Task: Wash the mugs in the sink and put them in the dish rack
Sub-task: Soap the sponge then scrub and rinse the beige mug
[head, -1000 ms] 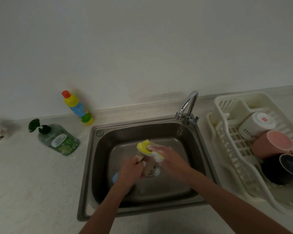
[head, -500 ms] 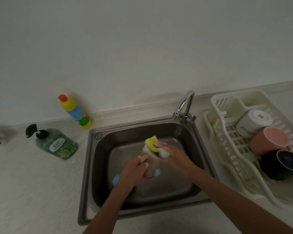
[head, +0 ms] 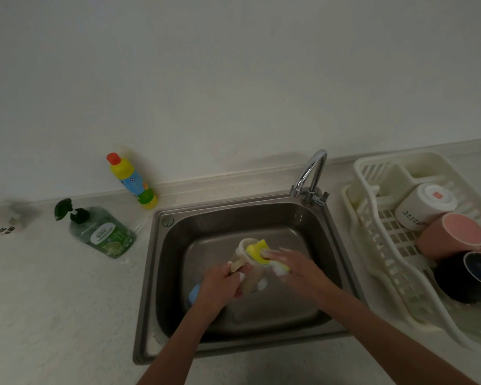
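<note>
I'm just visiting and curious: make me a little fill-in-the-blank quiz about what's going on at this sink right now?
1. The right hand presses a yellow ____ against the beige mug.
2. The left hand grips the beige mug over the ____.
3. The dish rack holds ____ mugs: white mug, pink mug and dark mug.
4. The green soap bottle lies on the counter, ____ of the sink.

Missing words: sponge; sink; three; left

Sink (head: pixel 161 273): brushed metal, dull sheen. Tap (head: pixel 311 173): polished chrome. Rack (head: pixel 372 245): cream slatted plastic. Counter (head: pixel 53 301): matt, speckled. Mugs (head: pixel 453 234): smooth glazed ceramic. Sponge (head: pixel 257 250): foamy.
</note>
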`<state>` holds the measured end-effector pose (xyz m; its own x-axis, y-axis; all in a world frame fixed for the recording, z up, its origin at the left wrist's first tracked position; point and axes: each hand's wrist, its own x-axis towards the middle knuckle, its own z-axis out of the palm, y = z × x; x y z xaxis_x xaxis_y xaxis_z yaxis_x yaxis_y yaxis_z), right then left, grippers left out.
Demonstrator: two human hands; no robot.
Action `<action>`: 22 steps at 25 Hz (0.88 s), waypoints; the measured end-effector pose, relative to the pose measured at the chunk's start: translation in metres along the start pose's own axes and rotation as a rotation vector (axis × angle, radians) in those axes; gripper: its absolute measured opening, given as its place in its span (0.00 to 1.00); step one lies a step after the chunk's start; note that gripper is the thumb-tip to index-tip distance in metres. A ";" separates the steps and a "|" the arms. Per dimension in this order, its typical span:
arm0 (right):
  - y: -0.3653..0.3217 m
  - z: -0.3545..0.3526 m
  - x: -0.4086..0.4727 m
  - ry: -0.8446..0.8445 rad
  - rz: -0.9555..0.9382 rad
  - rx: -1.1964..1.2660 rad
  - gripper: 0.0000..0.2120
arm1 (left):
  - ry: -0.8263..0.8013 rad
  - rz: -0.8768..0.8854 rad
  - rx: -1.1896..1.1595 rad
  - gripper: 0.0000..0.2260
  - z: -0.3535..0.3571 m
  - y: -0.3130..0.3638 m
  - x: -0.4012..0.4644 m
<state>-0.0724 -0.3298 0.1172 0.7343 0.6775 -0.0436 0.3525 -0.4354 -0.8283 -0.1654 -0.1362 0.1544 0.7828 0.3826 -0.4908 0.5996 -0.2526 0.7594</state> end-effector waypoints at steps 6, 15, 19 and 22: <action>-0.004 0.007 0.021 -0.162 0.068 -0.142 0.23 | -0.025 0.028 -0.033 0.07 0.004 0.003 -0.002; 0.002 0.004 0.016 -0.036 -0.075 -0.062 0.21 | -0.013 0.050 0.076 0.07 0.005 0.004 0.001; 0.008 -0.004 -0.001 0.141 -0.052 -0.039 0.17 | 0.017 0.032 0.008 0.06 0.000 0.007 0.002; -0.020 -0.002 -0.008 0.103 -0.151 0.070 0.17 | 0.023 0.049 0.041 0.06 0.003 0.006 0.002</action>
<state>-0.0842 -0.3278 0.1348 0.7328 0.6661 0.1389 0.4249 -0.2885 -0.8580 -0.1600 -0.1398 0.1564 0.8074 0.3894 -0.4433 0.5676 -0.3078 0.7636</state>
